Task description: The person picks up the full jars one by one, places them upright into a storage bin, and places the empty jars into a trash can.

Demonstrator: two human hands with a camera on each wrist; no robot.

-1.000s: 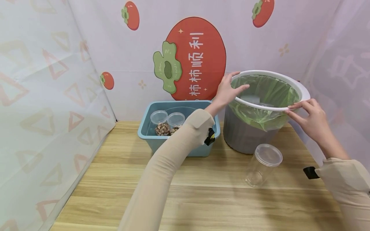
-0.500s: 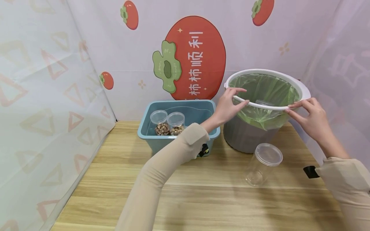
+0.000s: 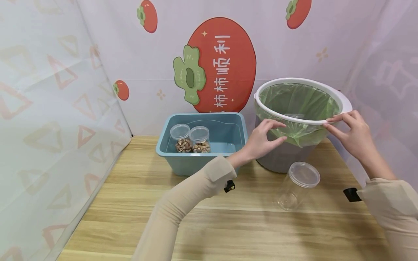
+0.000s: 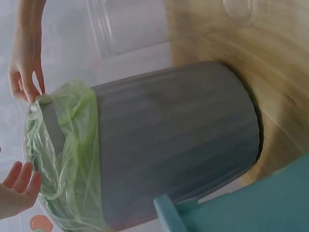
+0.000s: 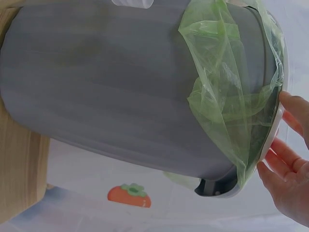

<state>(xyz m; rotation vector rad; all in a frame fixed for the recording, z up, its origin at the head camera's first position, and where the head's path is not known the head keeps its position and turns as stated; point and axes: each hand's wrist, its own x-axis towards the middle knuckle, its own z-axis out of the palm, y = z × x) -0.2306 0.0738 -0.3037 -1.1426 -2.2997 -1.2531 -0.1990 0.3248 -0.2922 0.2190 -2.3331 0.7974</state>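
A grey trash bin [image 3: 277,157] with a white rim ring [image 3: 294,80] stands at the back right, lined with a green plastic bag [image 3: 302,134] folded over the rim. My right hand [image 3: 354,136] pinches the front right of the rim ring between thumb and fingers, also plain in the right wrist view. In front of the bin's left side my left hand [image 3: 261,143] hovers with thumb and fingers spread and nothing between them. Its fingers show near the rim in the left wrist view. A clear, partly hidden thing [image 3: 295,116] lies inside the bin.
A lidded clear jar [image 3: 303,177] stands on the wooden table [image 3: 235,232] before the bin. Left of the bin is a blue basin [image 3: 177,165] holding two lidded jars of nuts, a left jar [image 3: 183,144] and a right jar [image 3: 200,145]. Patterned curtains enclose the table.
My left hand has come away from the bin's left rim, moving down and toward me. A blurred clear thing inside the bin has dropped lower. My right hand keeps its pinch on the rim.
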